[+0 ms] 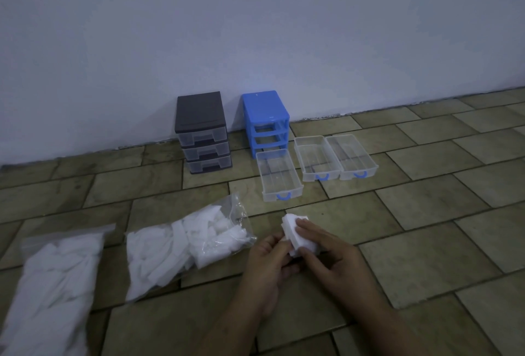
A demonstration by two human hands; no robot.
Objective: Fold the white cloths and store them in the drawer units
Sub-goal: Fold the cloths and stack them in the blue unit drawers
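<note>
Folded white cloth between both hands

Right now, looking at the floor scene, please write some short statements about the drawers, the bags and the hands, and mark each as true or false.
1. Three clear drawers lie on the floor outside the blue drawer unit. True; the nearest drawer lies in front of the unit, the other two to its right.
2. The grey drawer unit has all its drawers pulled out. False; all three sit inside it.
3. Both hands hold one folded white cloth. True; the left hand and right hand grip it.
4. The clear drawers are full of cloths. False; they are all empty.
5. Two plastic bags of white cloths lie on the floor, the open bag and another bag. True.
</note>
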